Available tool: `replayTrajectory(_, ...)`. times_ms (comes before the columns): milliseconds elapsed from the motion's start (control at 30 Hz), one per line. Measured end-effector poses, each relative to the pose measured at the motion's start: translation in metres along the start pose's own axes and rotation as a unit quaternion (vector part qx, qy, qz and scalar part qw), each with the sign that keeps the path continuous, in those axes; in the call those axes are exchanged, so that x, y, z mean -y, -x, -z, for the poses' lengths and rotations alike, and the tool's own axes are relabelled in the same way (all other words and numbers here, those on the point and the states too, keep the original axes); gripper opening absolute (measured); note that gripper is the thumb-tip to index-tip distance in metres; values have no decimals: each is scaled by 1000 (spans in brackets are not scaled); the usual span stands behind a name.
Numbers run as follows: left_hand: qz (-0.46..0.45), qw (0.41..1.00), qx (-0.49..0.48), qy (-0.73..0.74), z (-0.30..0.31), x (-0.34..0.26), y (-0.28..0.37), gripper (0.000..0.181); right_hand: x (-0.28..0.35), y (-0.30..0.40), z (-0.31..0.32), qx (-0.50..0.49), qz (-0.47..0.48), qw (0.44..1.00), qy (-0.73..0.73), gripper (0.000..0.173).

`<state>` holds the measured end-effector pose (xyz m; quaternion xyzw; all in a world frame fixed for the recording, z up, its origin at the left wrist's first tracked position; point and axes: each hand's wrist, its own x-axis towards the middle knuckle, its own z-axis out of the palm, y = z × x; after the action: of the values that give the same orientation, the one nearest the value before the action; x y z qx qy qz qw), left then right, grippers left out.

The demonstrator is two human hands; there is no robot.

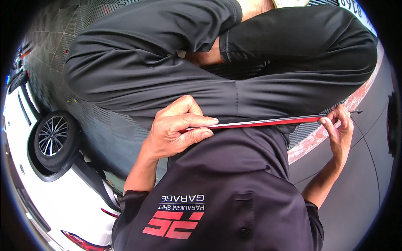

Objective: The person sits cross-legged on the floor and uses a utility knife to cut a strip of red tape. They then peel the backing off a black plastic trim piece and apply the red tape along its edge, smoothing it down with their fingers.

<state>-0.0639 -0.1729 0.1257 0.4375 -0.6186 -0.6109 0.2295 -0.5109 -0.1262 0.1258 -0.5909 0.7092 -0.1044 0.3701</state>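
Note:
A long, narrow strip (267, 121) runs nearly level across my lap, red along its lower face with a pale silvery edge above. My left hand (179, 128) pinches its left end between thumb and fingers. At the other end, my right hand (339, 127) grips it with thumb and bent fingers. A dark pointed tip (356, 111) sticks out past the right fingers; I cannot tell whether it belongs to the strip or to a separate tool. Beneath the strip are my crossed legs in black trousers (150, 75) and my dark shirt (226, 175).
A white car (62, 200) with a multi-spoke wheel (53, 135) stands to my left. Grey patterned floor tiles (122, 125) lie under me. On the right, a worn red-and-white band (306, 149) borders smoother grey flooring (351, 182). A number plate (358, 14) shows at the upper right.

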Motion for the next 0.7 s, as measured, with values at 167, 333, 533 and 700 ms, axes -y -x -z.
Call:
replayTrajectory(167, 27, 999, 19, 31, 2, 0, 7, 26, -5, 1, -1, -6, 14, 1000, -11, 39)
replayTrajectory(333, 9, 995, 98, 16, 18, -2, 3, 31, -4, -2, -2, -10, 23, 1000, -4, 40)
replayTrajectory(533, 9, 992, 125, -1, 26, -11, 0, 34, -4, 2, -4, -13, -2, 1000, -3, 38)
replayTrajectory(700, -2, 993, 117, -24, 28, -15, -4, 38, -8, 4, -6, -24, -12, 999, -35, 36)
